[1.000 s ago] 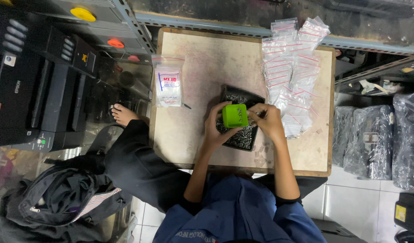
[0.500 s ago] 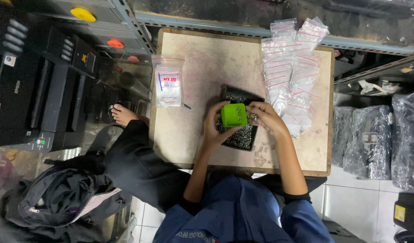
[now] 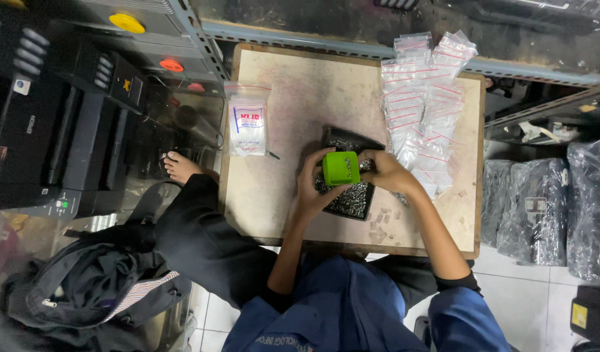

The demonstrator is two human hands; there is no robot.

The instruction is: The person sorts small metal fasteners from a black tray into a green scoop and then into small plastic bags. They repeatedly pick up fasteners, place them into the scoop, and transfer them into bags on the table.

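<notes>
Head view looks straight down on a small square surface (image 3: 280, 195), pale and worn. Near the middle of its near edge sits a black tray (image 3: 352, 195) heaped with small silvery metal parts. Both hands meet over the tray's far-left part: the left hand (image 3: 313, 189) curls around a green boxy container (image 3: 341, 168) from the left, fingers closed on its side, while the right hand (image 3: 385, 173) closes on it from the right; whether the right fingertips also pinch a part cannot be told.

A heap of small clear zip bags (image 3: 424, 111) with red seal lines runs along the right edge toward the far right corner. A single larger bag (image 3: 246, 120) with a printed label lies at the left edge.

To do this well, it seems best to keep the green container level and directly above the tray, so any dropped part falls back in rather than scattering across the surface.
</notes>
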